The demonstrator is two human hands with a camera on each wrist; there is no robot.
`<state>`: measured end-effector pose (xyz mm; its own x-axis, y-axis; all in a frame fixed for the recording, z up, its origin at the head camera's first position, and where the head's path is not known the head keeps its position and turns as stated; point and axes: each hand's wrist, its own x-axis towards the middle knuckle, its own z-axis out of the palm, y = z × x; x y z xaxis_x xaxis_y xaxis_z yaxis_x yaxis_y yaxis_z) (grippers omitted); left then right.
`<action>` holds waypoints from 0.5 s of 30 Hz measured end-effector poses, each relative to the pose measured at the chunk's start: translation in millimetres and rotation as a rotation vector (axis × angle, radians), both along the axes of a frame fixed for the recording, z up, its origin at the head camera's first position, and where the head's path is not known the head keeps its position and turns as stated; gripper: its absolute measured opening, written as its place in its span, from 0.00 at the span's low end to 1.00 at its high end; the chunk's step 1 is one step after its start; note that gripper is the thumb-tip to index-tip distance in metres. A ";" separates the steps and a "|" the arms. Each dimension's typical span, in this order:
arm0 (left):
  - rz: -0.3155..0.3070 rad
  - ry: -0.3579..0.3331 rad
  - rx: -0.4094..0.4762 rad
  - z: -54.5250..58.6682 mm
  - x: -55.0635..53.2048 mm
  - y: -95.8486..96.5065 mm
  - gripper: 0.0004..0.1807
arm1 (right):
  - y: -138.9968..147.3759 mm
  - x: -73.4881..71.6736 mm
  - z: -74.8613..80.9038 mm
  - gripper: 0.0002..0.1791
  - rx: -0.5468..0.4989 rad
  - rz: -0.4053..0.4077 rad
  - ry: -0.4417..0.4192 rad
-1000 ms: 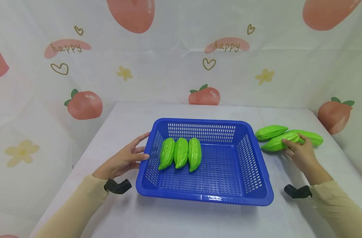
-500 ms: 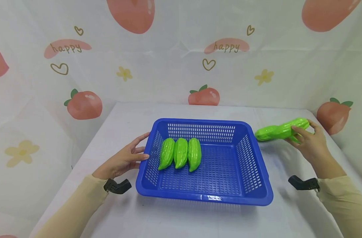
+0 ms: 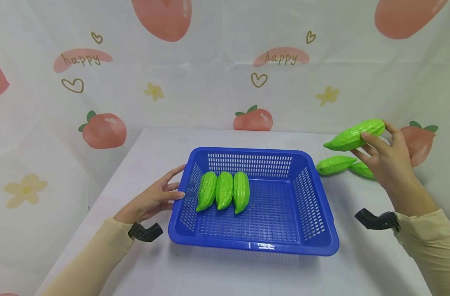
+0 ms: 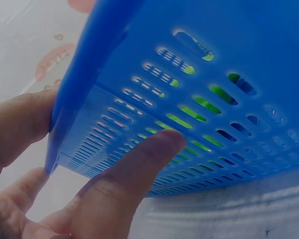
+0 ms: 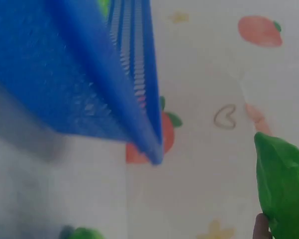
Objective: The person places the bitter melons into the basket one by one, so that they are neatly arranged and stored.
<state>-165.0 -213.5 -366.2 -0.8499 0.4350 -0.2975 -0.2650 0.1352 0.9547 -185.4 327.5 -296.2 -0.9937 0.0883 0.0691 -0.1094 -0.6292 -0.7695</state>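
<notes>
My right hand (image 3: 391,158) grips a bright green bitter melon (image 3: 354,135) by its thick end, raised above the table at the right. Its pointed tip aims left, and part of it shows as a green shape (image 5: 283,184) in the right wrist view. My left hand (image 3: 154,197) touches the left side of a blue plastic basket (image 3: 254,246) with spread, mostly straight fingers; in the left wrist view one fingertip (image 4: 171,142) lies against the slotted wall. Three more bitter melons (image 3: 225,190) lie side by side in the basket's left half.
Right of the basket, a bitter melon (image 3: 336,164) lies on the white-covered table (image 3: 210,271), with another bitter melon (image 3: 363,169) partly hidden behind my right hand. A cloth backdrop (image 3: 210,90) with peach prints hangs behind the table.
My right hand has lifted one bitter melon off the pile at the right, moving up and slightly right with it. The left hand and the basket have stayed in place.
</notes>
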 end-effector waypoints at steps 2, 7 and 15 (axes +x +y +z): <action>0.002 0.003 0.000 -0.2 0.2 -0.2 0.49 | -9.1 0.7 5.7 0.35 -0.008 0.011 0.013; 0.002 0.009 0.000 -0.9 0.1 -0.5 0.49 | -33.9 2.7 14.0 0.35 0.049 0.051 0.060; 0.004 0.005 0.000 -1.9 -0.3 -0.7 0.48 | -66.1 7.4 19.7 0.38 0.198 0.132 0.096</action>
<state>-165.2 -214.1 -368.2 -0.8529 0.4317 -0.2937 -0.2611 0.1345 0.9559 -178.0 261.4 -276.5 -0.9837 -0.0663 0.1668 -0.1150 -0.4811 -0.8691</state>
